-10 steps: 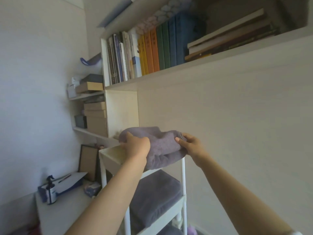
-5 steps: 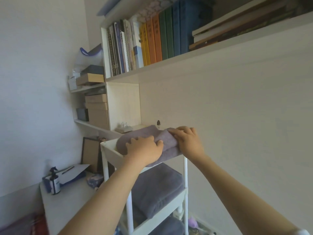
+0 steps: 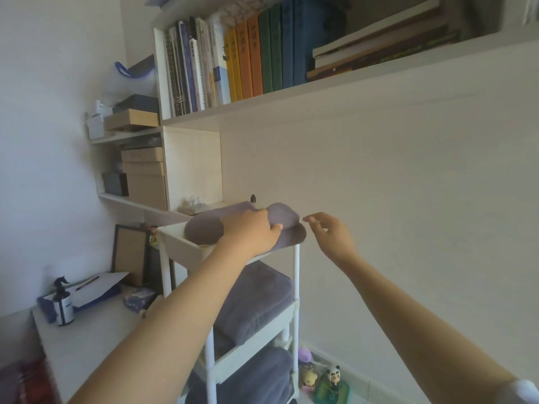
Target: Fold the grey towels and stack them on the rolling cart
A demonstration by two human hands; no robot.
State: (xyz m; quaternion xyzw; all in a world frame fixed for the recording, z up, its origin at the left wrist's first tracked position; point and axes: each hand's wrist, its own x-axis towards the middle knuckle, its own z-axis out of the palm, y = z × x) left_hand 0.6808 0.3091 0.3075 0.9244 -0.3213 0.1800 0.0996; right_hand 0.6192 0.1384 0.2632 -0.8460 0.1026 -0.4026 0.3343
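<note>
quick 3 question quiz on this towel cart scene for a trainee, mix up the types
1. True or false: the right hand grips the top towel.
2. Which hand rests on that towel? A) left hand B) right C) both
3. Fill in: below the cart's top tray, folded grey towels lie on ___ lower shelves.

Key: 1 false, it hovers beside the towel; 2 A; 3 two.

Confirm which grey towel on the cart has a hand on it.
The top-tier towel: the left hand rests on it. The middle-shelf towel and bottom-shelf towel lie untouched. The right hand hovers beside the cart.
</note>
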